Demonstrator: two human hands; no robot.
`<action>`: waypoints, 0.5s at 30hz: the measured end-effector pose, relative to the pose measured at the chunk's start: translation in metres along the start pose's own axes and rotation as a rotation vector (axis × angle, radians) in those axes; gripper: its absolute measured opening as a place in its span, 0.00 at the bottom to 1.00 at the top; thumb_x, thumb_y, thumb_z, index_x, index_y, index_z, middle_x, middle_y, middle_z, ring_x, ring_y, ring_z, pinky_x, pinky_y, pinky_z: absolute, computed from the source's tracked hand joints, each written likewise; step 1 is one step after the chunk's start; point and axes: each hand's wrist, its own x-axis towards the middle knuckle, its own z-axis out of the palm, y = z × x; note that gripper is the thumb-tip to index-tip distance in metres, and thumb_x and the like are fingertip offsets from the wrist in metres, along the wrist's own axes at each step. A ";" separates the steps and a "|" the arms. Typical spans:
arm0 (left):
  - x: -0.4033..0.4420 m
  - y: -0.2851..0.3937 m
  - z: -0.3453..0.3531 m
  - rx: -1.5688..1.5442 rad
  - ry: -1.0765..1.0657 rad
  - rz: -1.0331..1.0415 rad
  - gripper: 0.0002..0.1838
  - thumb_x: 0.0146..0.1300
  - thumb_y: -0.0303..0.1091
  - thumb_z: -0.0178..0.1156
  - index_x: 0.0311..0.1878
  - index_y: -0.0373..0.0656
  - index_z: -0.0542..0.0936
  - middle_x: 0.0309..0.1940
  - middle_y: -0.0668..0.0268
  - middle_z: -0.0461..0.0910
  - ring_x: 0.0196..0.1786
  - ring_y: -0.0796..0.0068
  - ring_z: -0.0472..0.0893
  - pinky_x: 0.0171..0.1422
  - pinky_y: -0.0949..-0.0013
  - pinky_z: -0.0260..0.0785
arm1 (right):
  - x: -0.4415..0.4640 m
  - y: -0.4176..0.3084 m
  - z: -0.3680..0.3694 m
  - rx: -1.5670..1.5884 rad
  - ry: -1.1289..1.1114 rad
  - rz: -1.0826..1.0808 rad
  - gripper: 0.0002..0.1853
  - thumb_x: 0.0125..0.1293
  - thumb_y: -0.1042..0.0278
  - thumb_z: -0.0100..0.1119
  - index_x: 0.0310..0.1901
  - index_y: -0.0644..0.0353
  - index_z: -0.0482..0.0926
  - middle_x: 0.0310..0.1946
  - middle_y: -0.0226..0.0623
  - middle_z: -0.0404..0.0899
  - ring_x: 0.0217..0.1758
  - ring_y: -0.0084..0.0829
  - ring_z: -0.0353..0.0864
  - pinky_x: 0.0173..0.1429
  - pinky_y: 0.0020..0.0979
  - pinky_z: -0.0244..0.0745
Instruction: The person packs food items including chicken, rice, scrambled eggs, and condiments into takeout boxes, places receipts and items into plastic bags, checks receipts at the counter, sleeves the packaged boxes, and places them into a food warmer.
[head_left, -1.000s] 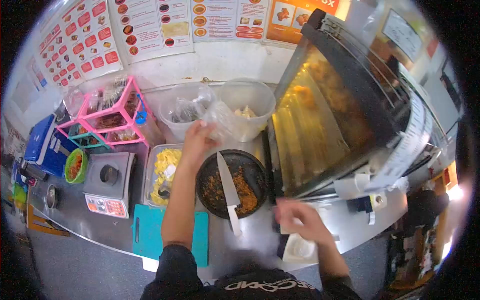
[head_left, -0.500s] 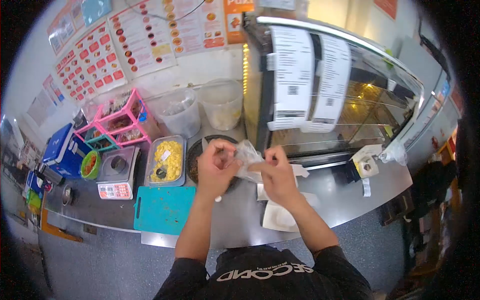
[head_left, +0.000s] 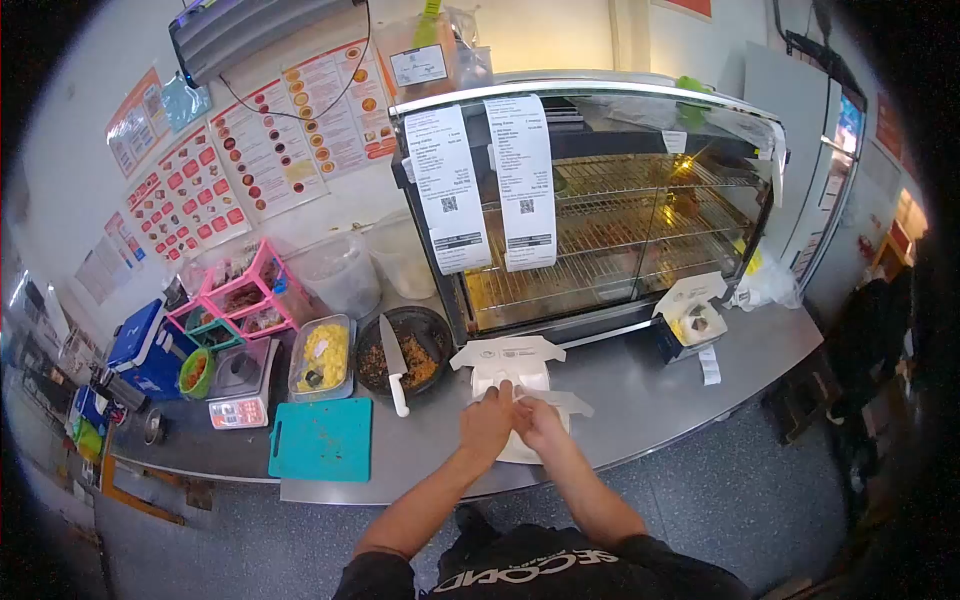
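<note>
Over an unfolded white paper food box (head_left: 508, 352), my two hands meet close together. My left hand (head_left: 486, 425) has its fingers pressed together near the middle of the box. My right hand (head_left: 541, 424) touches it from the right, fingers curled. A clear plastic bag (head_left: 570, 402) is pinched at the fingertips, and part of it sticks out to the right. What the bag contains is hidden by my fingers. Left of the box, a white-handled knife (head_left: 393, 355) lies across a dark stone mortar (head_left: 432, 338) holding brownish crumbs.
A teal cutting board (head_left: 320, 440), a tub of yellow food (head_left: 322, 355) and a scale (head_left: 240, 400) stand at left. Behind the box is a glass display case (head_left: 610, 230) with hanging receipts (head_left: 525, 190). A second open box (head_left: 692, 325) sits at right.
Both hands have come down with the plastic bag from above the counter onto the paper box. My view has turned right, and the knife and mortar now show fully.
</note>
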 end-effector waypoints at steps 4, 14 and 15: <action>-0.008 -0.008 0.010 0.087 -0.219 0.067 0.16 0.59 0.31 0.59 0.49 0.42 0.68 0.38 0.54 0.80 0.36 0.52 0.85 0.36 0.55 0.78 | 0.010 0.037 -0.027 -0.890 -0.130 -0.348 0.24 0.63 0.65 0.60 0.58 0.66 0.70 0.45 0.44 0.80 0.46 0.38 0.81 0.51 0.35 0.77; -0.049 -0.029 -0.025 0.187 0.270 0.230 0.10 0.53 0.31 0.58 0.40 0.43 0.73 0.36 0.63 0.78 0.34 0.59 0.84 0.31 0.61 0.76 | 0.021 0.050 0.010 -0.909 -0.386 -0.541 0.22 0.69 0.55 0.55 0.57 0.63 0.74 0.49 0.43 0.80 0.54 0.40 0.77 0.58 0.38 0.70; -0.056 -0.037 -0.029 0.196 0.336 0.239 0.10 0.53 0.31 0.58 0.39 0.43 0.73 0.36 0.63 0.78 0.34 0.60 0.84 0.30 0.62 0.75 | 0.009 0.050 0.027 -0.699 -0.375 -0.391 0.22 0.71 0.55 0.53 0.59 0.62 0.74 0.51 0.42 0.79 0.56 0.38 0.76 0.60 0.38 0.69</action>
